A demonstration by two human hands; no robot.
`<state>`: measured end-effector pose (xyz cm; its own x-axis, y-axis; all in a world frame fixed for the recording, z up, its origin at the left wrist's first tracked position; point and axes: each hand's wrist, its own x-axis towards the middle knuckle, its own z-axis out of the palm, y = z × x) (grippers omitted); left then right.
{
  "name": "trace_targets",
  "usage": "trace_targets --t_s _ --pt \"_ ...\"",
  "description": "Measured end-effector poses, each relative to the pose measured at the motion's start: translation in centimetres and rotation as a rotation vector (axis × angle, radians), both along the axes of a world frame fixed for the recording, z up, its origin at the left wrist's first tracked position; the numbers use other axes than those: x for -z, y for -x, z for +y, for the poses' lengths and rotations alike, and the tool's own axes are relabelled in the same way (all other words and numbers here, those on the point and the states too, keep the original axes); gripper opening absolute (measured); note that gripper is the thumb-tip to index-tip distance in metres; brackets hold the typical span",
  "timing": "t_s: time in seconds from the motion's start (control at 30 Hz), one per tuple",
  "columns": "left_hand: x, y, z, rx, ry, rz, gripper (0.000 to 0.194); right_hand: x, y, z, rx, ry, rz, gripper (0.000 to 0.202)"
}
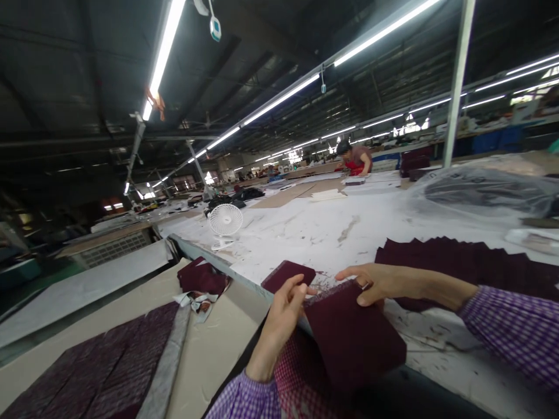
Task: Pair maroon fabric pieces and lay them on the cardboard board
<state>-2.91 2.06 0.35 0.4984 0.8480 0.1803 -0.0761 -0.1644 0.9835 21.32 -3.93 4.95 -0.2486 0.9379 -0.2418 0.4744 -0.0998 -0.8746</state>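
A maroon fabric piece (356,331) with cut corners hangs tilted over the near edge of the table. My left hand (283,314) pinches its upper left corner between thumb and fingers. At the top edge, my right hand (371,282) grips the same piece, thumb on the front face and index finger stretched along the edge. A second maroon piece (286,276) lies flat on the table, just beyond my left fingers. To the right, overlapping maroon pieces (463,267) are fanned out in a row, partly behind my right forearm.
The white-topped table (301,230) carries a small white fan (225,220) and a clear plastic bag (489,189) with dark contents. Left of it, a lower surface holds maroon panels (105,355) and crumpled scraps (203,276). A co-worker (356,160) leans over the table farther back.
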Motion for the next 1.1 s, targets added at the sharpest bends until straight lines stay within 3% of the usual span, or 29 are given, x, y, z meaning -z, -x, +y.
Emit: trace_targets --t_s 0.2,0.3,0.43,0.67,1.1 --pt "-0.9 -5.1 0.8 -0.008 -0.424 0.541 0.031 1.1 -0.9 0.8 -0.047 -0.130 -0.264 0.066" --pt "-0.1 -6.9 0.5 -0.045 -0.612 0.609 0.021 0.6 -1.0 0.6 -0.038 -0.194 -0.453 0.062" --pt "1.1 -7.6 0.1 -0.061 -0.817 0.672 0.023 -0.2 -1.9 0.5 -0.009 -0.489 -0.806 0.032" --pt "1.1 -7.5 0.1 -0.034 -0.883 0.738 0.023 0.7 -2.9 0.9 -0.177 -0.707 -0.824 0.024" --pt "0.9 -7.5 0.0 -0.037 -0.927 0.771 0.023 1.6 -2.8 1.1 -0.157 -0.703 -0.896 0.016"
